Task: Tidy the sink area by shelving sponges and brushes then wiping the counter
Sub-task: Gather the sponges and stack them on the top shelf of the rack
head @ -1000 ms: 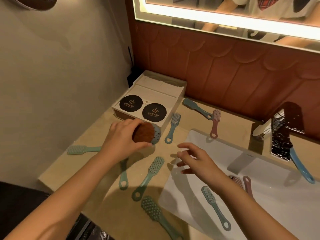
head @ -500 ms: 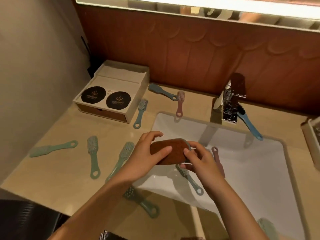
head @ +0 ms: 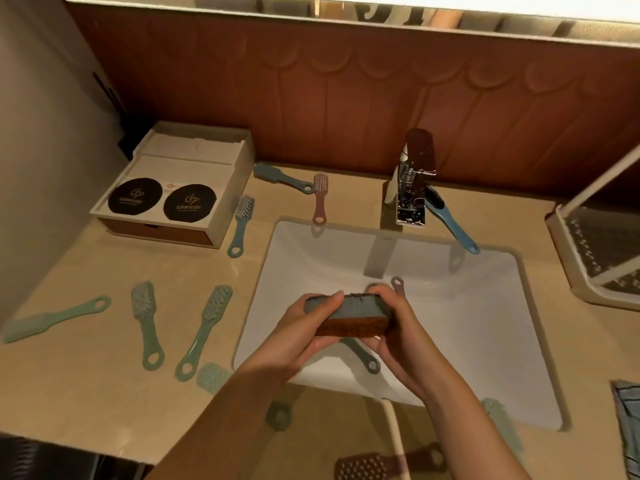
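Both hands grasp one sponge (head: 349, 313) over the white sink (head: 467, 327) — the left hand (head: 304, 332) pinches its left end with the thumb on top, the right hand (head: 391, 327) cups its right end. The sponge is tilted so its blue-grey face shows above and its brown scouring layer below. Under the hands, inside the basin, the ringed handle of a teal brush (head: 363, 358) pokes out, and a pink handle tip (head: 397, 284) shows just behind the right hand.

On the beige counter (head: 86, 393) to the left lie three green brushes: one flat by the wall (head: 55, 318), two with bristles up (head: 145, 323) (head: 204, 332) side by side. A pale green brush head (head: 213, 377) peeks out beside the left forearm. Further back, a blue brush (head: 240, 225) lies just beside a white box (head: 228, 202) with two black round discs (head: 135, 196) on top. Behind the sink are a teal brush (head: 282, 176) and a pink brush (head: 319, 199), touching at the ends. A blue brush with dark bristles (head: 450, 220) leans by the chrome faucet (head: 410, 188) — its handle reaches over the basin rim. At far right stands a white rack (head: 568, 251)
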Tool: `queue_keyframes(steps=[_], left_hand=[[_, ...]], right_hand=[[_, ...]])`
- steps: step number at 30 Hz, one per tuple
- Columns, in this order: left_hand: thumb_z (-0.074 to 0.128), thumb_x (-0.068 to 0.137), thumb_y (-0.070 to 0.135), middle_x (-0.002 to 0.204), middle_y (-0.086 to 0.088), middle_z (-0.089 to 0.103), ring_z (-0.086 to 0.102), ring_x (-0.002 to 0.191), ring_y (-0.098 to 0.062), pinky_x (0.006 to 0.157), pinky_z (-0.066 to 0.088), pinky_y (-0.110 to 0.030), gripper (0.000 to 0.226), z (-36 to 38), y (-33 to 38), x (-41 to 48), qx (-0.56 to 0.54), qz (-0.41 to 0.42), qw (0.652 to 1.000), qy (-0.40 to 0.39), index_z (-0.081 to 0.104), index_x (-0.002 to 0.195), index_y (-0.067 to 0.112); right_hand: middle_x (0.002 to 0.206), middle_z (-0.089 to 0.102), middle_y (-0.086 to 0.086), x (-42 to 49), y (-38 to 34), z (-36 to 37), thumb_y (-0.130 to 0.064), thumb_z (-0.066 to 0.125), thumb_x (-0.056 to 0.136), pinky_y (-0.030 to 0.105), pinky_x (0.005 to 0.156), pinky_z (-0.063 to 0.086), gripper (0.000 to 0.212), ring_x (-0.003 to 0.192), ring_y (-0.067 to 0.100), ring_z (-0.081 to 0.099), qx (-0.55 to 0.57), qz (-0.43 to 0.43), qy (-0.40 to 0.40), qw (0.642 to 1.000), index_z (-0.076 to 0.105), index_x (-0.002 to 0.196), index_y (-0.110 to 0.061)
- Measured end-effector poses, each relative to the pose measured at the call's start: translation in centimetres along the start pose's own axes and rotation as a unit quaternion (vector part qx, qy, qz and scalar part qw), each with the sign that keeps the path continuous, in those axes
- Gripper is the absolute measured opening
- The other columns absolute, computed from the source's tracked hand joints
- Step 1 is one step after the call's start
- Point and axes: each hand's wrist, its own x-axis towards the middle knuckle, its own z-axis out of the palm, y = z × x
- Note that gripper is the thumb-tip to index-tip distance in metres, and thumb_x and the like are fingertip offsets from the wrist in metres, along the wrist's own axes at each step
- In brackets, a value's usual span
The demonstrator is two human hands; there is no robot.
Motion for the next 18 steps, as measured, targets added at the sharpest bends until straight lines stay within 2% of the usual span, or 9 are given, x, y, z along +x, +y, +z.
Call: queue_keyframes(steps=[2,4,7,10,12,15,17,18], left_hand=[[0.066,0.081,0.031,0.110,-0.014,0.061,0.066,0.097,-0.018,0.077,0.056,-0.024,0.034,0.2,-0.1,-0.3,0.063,0.038,0.996,0.042,0.056,0.107,0.011],[0.067,0.082,0.028,0.106,-0.012,0.059,0.064,0.094,-0.019,0.072,0.056,-0.022,0.024,0.3,0.0,-0.6,0.131,0.085,0.984,0.087,0.055,0.099,0.016],[0.063,0.085,0.033,0.105,-0.007,0.057,0.062,0.092,-0.015,0.069,0.055,-0.021,0.028,0.4,0.0,-0.9,0.155,0.096,0.979,0.095,0.050,0.105,0.017],[0.047,0.089,0.049,0.112,-0.006,0.056,0.060,0.096,-0.016,0.071,0.054,-0.028,0.037,0.5,-0.3,-1.0,0.200,0.087,0.968,0.125,0.043,0.112,0.021],[0.039,0.086,0.058,0.113,-0.006,0.057,0.062,0.095,-0.019,0.069,0.054,-0.030,0.043,0.6,-0.4,-1.0,0.206,0.088,0.965,0.137,0.041,0.112,0.023],[0.037,0.077,0.070,0.104,-0.006,0.063,0.068,0.082,-0.022,0.072,0.057,-0.037,0.056,1.1,0.1,-1.1,0.231,0.108,0.954,0.159,0.042,0.109,0.024],[0.034,0.071,0.077,0.097,-0.005,0.066,0.068,0.080,-0.024,0.076,0.056,-0.042,0.062,1.4,0.5,-1.0,0.273,0.131,0.936,0.180,0.043,0.104,0.026],[0.034,0.075,0.075,0.095,-0.005,0.066,0.067,0.081,-0.024,0.077,0.055,-0.040,0.057,1.7,0.8,-1.0,0.299,0.142,0.924,0.189,0.043,0.103,0.026]], right_hand=[[0.074,0.051,-0.012,-0.2,-0.5,0.7,-0.024,0.050,0.094,0.041,0.090,0.049,0.014,0.085,0.012,0.058,-0.143,0.006,0.038,0.989,0.059,0.100,-0.015],[0.076,0.045,-0.011,-0.2,-0.4,0.9,-0.030,0.052,0.093,0.040,0.086,0.053,0.022,0.079,0.008,0.058,-0.248,-0.007,0.060,0.967,0.056,0.108,-0.015],[0.084,0.063,0.003,-0.1,0.0,1.6,-0.040,0.058,0.087,0.042,0.075,0.059,0.029,0.078,0.022,0.068,-0.250,0.014,0.042,0.967,0.055,0.104,-0.017],[0.094,0.066,0.014,0.6,0.9,2.1,-0.041,0.061,0.084,0.039,0.067,0.060,0.028,0.080,0.024,0.069,-0.267,-0.023,0.058,0.962,0.054,0.095,-0.017],[0.089,0.065,0.014,1.1,1.3,2.6,-0.040,0.061,0.084,0.043,0.069,0.059,0.025,0.083,0.027,0.068,-0.278,-0.077,0.078,0.954,0.053,0.088,-0.017],[0.082,0.064,0.011,1.5,1.7,3.2,-0.041,0.057,0.087,0.046,0.073,0.057,0.025,0.082,0.029,0.066,-0.295,-0.130,0.102,0.941,0.053,0.086,-0.016],[0.080,0.064,0.009,1.6,2.0,3.4,-0.038,0.049,0.092,0.039,0.072,0.054,0.025,0.078,0.024,0.065,-0.313,-0.156,0.101,0.931,0.053,0.088,-0.014],[0.078,0.063,0.005,1.6,2.1,3.5,-0.036,0.045,0.094,0.033,0.069,0.053,0.025,0.075,0.016,0.064,-0.321,-0.169,0.100,0.926,0.053,0.088,-0.013]])
